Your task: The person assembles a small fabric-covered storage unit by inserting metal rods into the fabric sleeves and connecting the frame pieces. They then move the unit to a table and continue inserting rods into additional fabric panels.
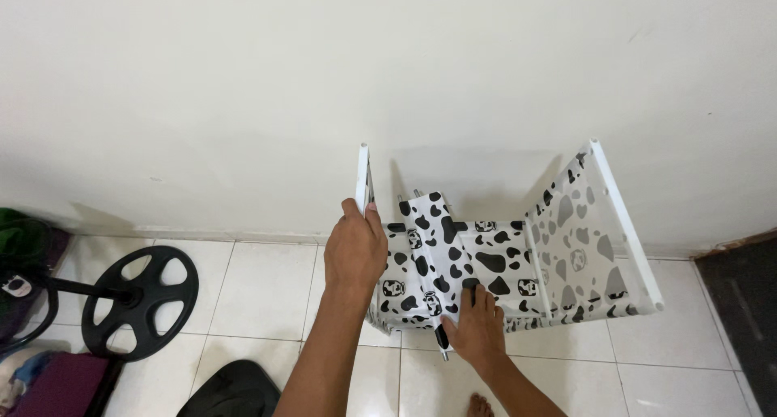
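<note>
I see my left hand [354, 251] closed around the top edge of the left panel [363, 178], a thin white upright board seen nearly edge-on, fingers wrapped over its upper end. My right hand [476, 324] lies flat, fingers spread, on the lower end of a rolled cloth [433, 255] with a black-and-white cow-spot print; it presses on the cloth and I cannot tell whether it pinches it. A dark rod [442, 342] pokes out of the roll just beside that hand, pointing toward the floor's near edge.

The roll lies slanted across the shelf [502, 263], a low spotted frame standing on the tiled floor [267, 291] against the wall [324, 77]. Its back touches the skirting. The right panel [595, 239], also spotted with a white rim, leans outward at the shelf's right end.

Near the floor's left edge stands a black fan base [142, 302], round with spokes, well apart from the shelf. A dark mat [740, 304] lies at the right edge. My toes [479, 405] show at the bottom edge, below the right hand.
</note>
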